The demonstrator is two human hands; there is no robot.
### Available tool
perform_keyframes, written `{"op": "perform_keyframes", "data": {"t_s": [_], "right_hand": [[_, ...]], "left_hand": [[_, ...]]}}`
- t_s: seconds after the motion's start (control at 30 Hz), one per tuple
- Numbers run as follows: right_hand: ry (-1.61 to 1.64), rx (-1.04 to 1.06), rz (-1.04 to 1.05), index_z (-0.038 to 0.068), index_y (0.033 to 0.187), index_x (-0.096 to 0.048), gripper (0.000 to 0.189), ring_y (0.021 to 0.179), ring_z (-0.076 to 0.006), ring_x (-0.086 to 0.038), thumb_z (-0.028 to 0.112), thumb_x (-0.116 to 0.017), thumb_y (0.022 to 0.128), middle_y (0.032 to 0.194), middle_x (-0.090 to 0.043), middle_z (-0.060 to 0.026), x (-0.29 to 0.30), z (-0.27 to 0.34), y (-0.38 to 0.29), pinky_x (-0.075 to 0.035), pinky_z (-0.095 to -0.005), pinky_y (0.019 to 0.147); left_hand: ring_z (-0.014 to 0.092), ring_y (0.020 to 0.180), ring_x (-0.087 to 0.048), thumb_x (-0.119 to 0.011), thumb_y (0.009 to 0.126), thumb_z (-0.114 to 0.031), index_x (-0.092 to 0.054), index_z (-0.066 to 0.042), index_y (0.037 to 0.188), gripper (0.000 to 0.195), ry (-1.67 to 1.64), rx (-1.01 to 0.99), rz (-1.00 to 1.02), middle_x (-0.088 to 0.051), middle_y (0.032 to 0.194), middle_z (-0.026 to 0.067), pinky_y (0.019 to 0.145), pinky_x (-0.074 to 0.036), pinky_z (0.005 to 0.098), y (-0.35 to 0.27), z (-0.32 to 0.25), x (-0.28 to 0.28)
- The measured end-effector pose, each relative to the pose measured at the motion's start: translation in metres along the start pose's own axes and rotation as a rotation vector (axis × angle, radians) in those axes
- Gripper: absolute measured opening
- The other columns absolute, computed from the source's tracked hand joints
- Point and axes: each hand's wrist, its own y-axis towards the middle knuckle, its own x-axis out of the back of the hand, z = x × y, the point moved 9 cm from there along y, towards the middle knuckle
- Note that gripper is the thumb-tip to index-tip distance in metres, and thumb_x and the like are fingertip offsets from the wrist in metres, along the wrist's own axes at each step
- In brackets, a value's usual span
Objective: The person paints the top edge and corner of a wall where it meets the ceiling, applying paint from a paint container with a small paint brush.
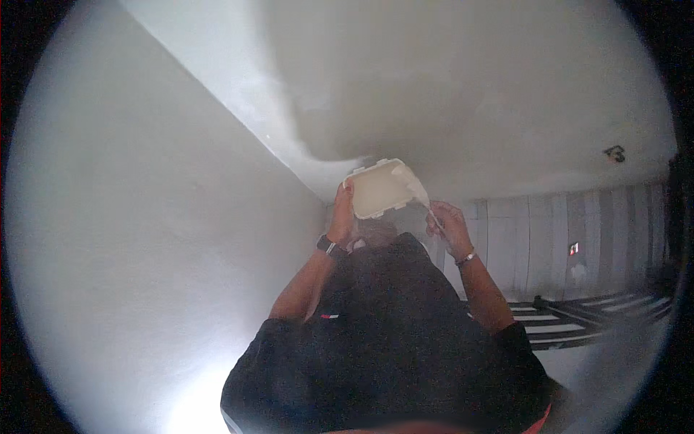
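Note:
My left hand (342,212) grips the left side of a shallow, pale rectangular plastic container (382,190) with tabs on its edges, held out in front of my chest. A whitish mass or a pale blade lies at the container's right end; the blur does not settle which. My right hand (447,225) is closed around the thin handle of a slender pale tool (435,218), whose upper end meets the container's right edge. The tool's exact kind cannot be told.
A plain pale wall (461,97) stands close ahead, and another wall (135,206) meets it in a corner on the left. Striped panelling (504,244) runs along the right, with a dark slatted structure (558,325) below it. A dark mark (615,154) is on the wall at upper right.

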Motion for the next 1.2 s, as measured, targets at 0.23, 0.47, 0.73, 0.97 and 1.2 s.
{"op": "perform_keyframes", "data": {"t_s": [0.23, 0.47, 0.73, 0.97, 1.2], "right_hand": [[0.148, 0.152, -0.184, 0.0, 0.098, -0.059, 0.024, 0.055, -0.0079, -0.047, 0.023, -0.053, 0.091, 0.067, -0.053, -0.0005, 0.024, 0.009, -0.008, -0.04, -0.0236, 0.051], [0.157, 0.157, -0.409, -0.001, 0.096, -0.06, 0.027, 0.054, -0.0074, -0.047, 0.025, -0.053, 0.091, 0.066, -0.054, -0.0011, 0.051, 0.009, 0.061, -0.042, -0.0237, 0.05], [0.222, 0.575, -0.428, -0.003, 0.092, -0.061, 0.024, 0.051, -0.007, -0.047, 0.02, -0.055, 0.091, 0.063, -0.055, -0.0018, 0.032, 0.132, 0.063, -0.04, -0.0236, 0.045], [0.026, 0.572, -0.54, -0.003, 0.098, -0.062, 0.025, 0.051, -0.0074, -0.05, 0.02, -0.054, 0.091, 0.065, -0.057, -0.0026, 0.075, 0.077, 0.094, -0.043, -0.0228, 0.046], [-0.06, 0.244, -0.61, -0.003, 0.097, -0.062, 0.025, 0.056, -0.0098, -0.055, 0.02, -0.055, 0.089, 0.068, -0.058, -0.0044, 0.101, -0.035, 0.119, -0.05, -0.026, 0.048]], "left_hand": [[0.017, 0.105, -0.053, -0.031, 0.097, -0.045, -0.039, -0.001, 0.129, 0.055, -0.089, -0.064, -0.082, -0.051, 0.121, 0.0098, 0.09, -0.043, 0.0313, -0.017, -0.006, -0.001], [0.02, 0.107, -0.054, -0.027, 0.097, -0.046, -0.039, -0.003, 0.13, 0.056, -0.195, 0.004, -0.036, -0.05, 0.124, 0.0114, 0.084, -0.049, 0.0332, -0.01, 0.012, -0.013], [0.023, 0.108, -0.054, -0.028, 0.096, -0.047, -0.037, -0.005, 0.131, 0.056, -0.204, -0.036, -0.022, -0.05, 0.125, 0.0114, 0.085, -0.049, 0.0348, 0.021, 0.055, 0.01], [0.021, 0.112, -0.051, -0.026, 0.097, -0.047, -0.036, -0.004, 0.132, 0.057, -0.309, 0.0, -0.015, -0.049, 0.125, 0.0119, 0.092, -0.044, 0.0358, 0.027, 0.065, 0.006], [0.022, 0.112, -0.051, -0.028, 0.096, -0.047, -0.036, -0.005, 0.132, 0.056, -0.216, -0.092, 0.012, -0.049, 0.126, 0.0118, 0.092, -0.044, 0.0357, 0.029, 0.061, 0.006]]}}
